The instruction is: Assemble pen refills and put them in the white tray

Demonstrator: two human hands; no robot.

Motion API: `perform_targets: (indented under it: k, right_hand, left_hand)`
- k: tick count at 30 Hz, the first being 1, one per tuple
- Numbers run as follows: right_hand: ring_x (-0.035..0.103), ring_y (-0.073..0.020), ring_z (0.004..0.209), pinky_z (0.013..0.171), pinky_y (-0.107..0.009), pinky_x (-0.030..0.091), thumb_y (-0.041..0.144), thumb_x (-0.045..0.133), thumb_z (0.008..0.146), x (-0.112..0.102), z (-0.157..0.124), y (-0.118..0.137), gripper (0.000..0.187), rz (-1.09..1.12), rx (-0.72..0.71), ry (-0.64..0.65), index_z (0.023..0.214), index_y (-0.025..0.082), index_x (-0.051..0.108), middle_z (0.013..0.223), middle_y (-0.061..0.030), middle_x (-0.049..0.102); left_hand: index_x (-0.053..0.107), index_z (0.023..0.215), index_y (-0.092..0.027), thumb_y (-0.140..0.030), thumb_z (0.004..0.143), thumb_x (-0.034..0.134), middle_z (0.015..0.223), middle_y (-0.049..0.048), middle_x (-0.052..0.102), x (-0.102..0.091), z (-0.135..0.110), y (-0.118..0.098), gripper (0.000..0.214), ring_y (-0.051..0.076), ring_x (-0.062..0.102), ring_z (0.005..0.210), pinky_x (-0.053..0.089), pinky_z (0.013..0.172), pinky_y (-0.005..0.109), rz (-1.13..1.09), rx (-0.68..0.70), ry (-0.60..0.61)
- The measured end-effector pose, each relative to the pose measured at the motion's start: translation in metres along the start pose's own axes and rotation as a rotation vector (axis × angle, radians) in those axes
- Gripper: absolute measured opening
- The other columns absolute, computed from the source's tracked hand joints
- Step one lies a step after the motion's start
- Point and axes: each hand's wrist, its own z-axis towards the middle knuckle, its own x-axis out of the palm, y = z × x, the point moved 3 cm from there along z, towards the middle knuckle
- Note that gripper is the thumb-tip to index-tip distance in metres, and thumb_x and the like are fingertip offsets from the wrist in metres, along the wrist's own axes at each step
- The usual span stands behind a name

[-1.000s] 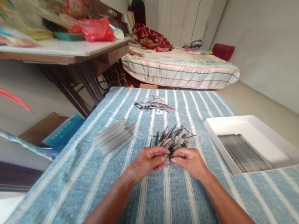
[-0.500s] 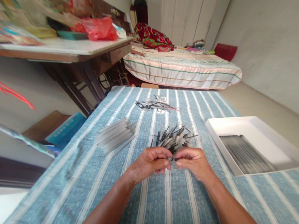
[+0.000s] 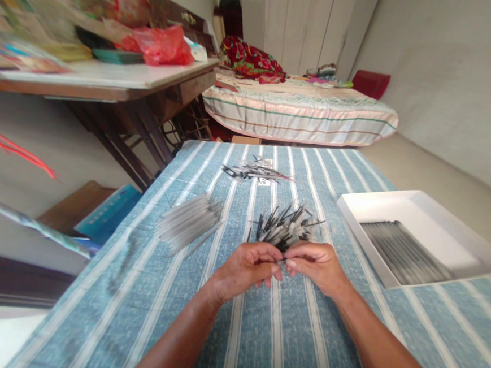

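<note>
My left hand [image 3: 250, 266] and my right hand [image 3: 318, 264] meet fingertip to fingertip at the near edge of a loose pile of short black and clear pieces [image 3: 287, 224]. Both are closed in a pinch on something small and dark; its kind is too small to make out. Left of the pile lies a bundle of pale, slim translucent tubes [image 3: 189, 223], side by side. Farther back is a small heap of thin dark and clear sticks [image 3: 255, 172], partly over a white paper label [image 3: 265, 182].
A white open box [image 3: 437, 233] at the right holds a row of dark-grey slim sticks [image 3: 401, 252]. Blue-and-white striped cloth [image 3: 166, 325] covers the table. A cluttered side table [image 3: 121, 83] stands at the left, a bed [image 3: 302, 112] behind.
My right hand has shifted slightly left, so its fingertips now close up to those of my left hand. The piles and the box have stayed put.
</note>
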Motion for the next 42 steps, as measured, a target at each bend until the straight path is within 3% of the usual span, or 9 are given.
perform_targets:
  k: [11,17,24,31,38,42]
  right_hand:
    - [0.055,-0.0107,0.054,0.051,-0.023,0.042,0.022,0.064,0.076,0.004,0.001,0.006,0.007,-0.23,-0.061,0.047,0.078,0.017,0.069,0.062,-0.0008,0.058]
    - [0.053,-0.0104,0.052,0.05,-0.023,0.042,0.025,0.064,0.076,0.006,0.001,0.004,0.009,-0.233,-0.01,0.053,0.076,0.017,0.069,0.062,-0.0007,0.058]
    - [0.053,-0.0094,0.049,0.048,-0.021,0.045,0.032,0.07,0.069,0.001,-0.002,-0.012,0.019,-0.107,0.181,0.028,0.081,0.017,0.069,0.062,0.0003,0.061]
    - [0.051,-0.0091,0.047,0.046,-0.02,0.042,0.036,0.067,0.072,0.003,-0.002,-0.01,0.02,-0.18,0.199,0.048,0.072,0.016,0.068,0.053,0.0014,0.058]
    - [0.049,-0.0075,0.044,0.043,-0.018,0.038,0.041,0.053,0.083,0.005,-0.002,-0.005,0.038,-0.341,0.216,0.133,0.056,0.015,0.058,0.048,0.0008,0.055]
    - [0.052,-0.0088,0.049,0.046,-0.018,0.041,0.044,0.055,0.081,0.002,-0.001,-0.006,0.031,-0.271,0.22,0.139,0.069,0.016,0.061,0.055,0.001,0.058]
  left_hand:
    - [0.058,0.084,-0.014,-0.023,0.074,0.055,0.071,0.0018,0.066,0.002,0.001,0.004,0.013,0.008,0.051,0.049,0.032,0.041,0.018,0.057,-0.046,-0.015]
    - [0.058,0.083,-0.014,-0.023,0.074,0.056,0.07,0.0022,0.066,0.002,0.001,0.005,0.013,0.008,0.051,0.048,0.031,0.041,0.018,0.046,-0.044,0.009]
    - [0.054,0.084,-0.015,-0.023,0.073,0.056,0.07,0.0021,0.067,0.003,0.002,0.004,0.013,0.008,0.051,0.046,0.03,0.04,0.018,0.006,-0.047,-0.023]
    - [0.047,0.079,-0.017,-0.016,0.07,0.055,0.066,0.001,0.066,0.004,0.002,0.002,0.012,0.009,0.053,0.047,0.032,0.042,0.018,0.045,-0.026,-0.051]
    - [0.048,0.077,-0.017,-0.014,0.068,0.056,0.064,-0.0017,0.065,0.005,0.002,0.004,0.013,0.008,0.053,0.047,0.036,0.046,0.019,0.041,-0.039,-0.036]
    - [0.048,0.078,-0.018,-0.014,0.069,0.055,0.064,-0.0018,0.066,0.005,0.002,0.004,0.012,0.008,0.053,0.047,0.036,0.046,0.019,0.028,-0.019,-0.056]
